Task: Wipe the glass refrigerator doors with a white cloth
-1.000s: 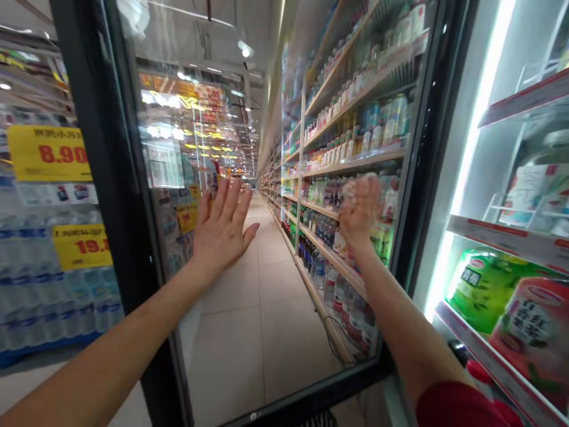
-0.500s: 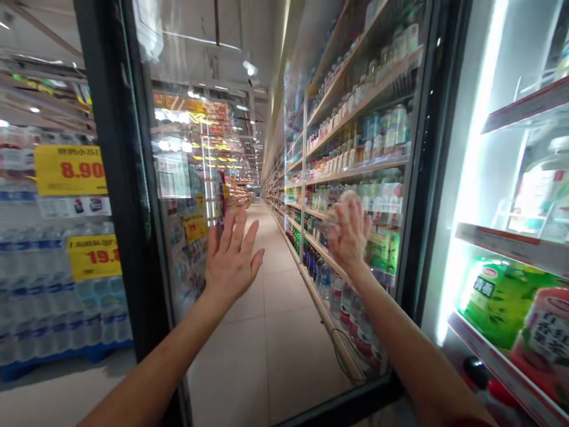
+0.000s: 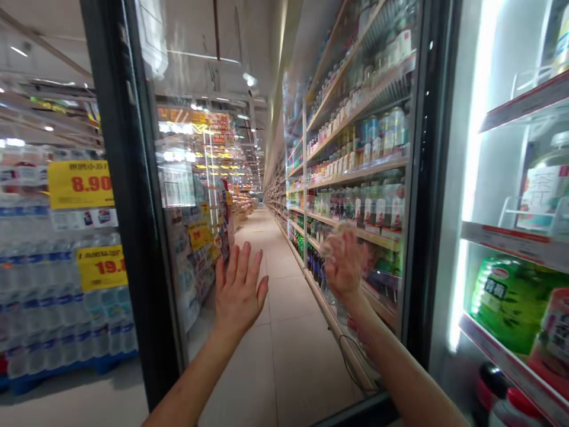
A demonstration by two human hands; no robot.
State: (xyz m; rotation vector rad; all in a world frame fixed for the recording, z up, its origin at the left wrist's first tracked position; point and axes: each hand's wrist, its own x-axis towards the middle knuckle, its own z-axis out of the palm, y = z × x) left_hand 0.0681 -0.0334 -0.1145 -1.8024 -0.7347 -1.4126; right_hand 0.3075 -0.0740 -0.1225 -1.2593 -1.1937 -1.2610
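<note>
At 1 glass door (image 3: 137,207): 2 hands (image 3: 240,290), 1 cloth (image 3: 334,239).

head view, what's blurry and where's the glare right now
Head view: the right hand is blurred, and the pale item at its fingers is too smeared to name; head view: the left hand looks sharper; head view: the glass door carries bright reflections at upper left; head view: the light strip on the right is blown out white.

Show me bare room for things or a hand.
Floor shows bare between the bottle stacks and long shelves, and before the blue pallet. A hand might pass between left hand and right hand along the glass. Crowded: those shelves, and the shelf under the green container.
</note>
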